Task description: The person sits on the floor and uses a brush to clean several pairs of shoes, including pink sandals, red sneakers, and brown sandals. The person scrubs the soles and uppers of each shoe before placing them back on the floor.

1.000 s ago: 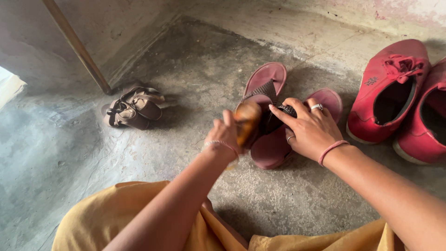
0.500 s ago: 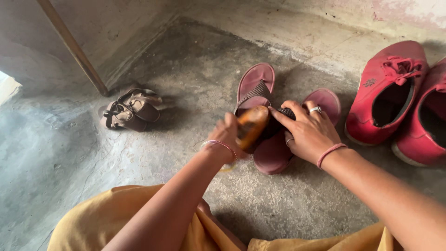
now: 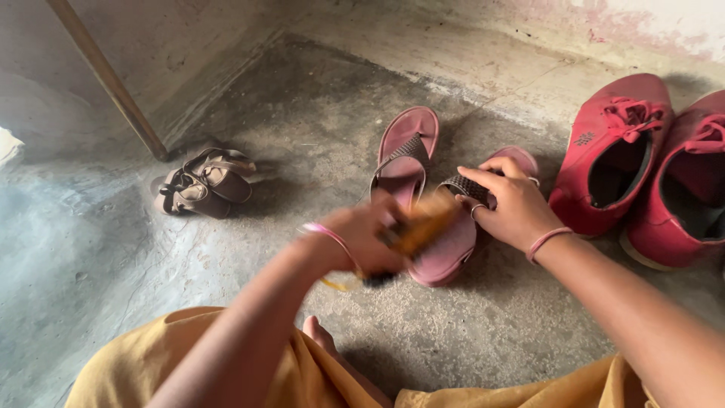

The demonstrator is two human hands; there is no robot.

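Note:
Two pink flip-flop sandals lie side by side on the concrete floor. My right hand (image 3: 513,204) holds the right sandal (image 3: 461,245) by its dark woven strap. My left hand (image 3: 362,238) grips an orange-brown brush (image 3: 423,223), blurred by motion, over that sandal's sole. The left sandal (image 3: 404,155) lies untouched just beyond. My wrists carry pink bangles, and rings show on my right fingers.
A pair of red lace-up shoes (image 3: 612,151) stands at the right by the wall. Small brown strappy sandals (image 3: 200,181) lie at the left near a leaning wooden pole (image 3: 106,79). My yellow garment (image 3: 181,363) and a bare foot (image 3: 317,336) fill the foreground.
My left hand has swept the brush down and toward me across the right sandal, now blurred. My right hand shifted slightly right, still on the strap.

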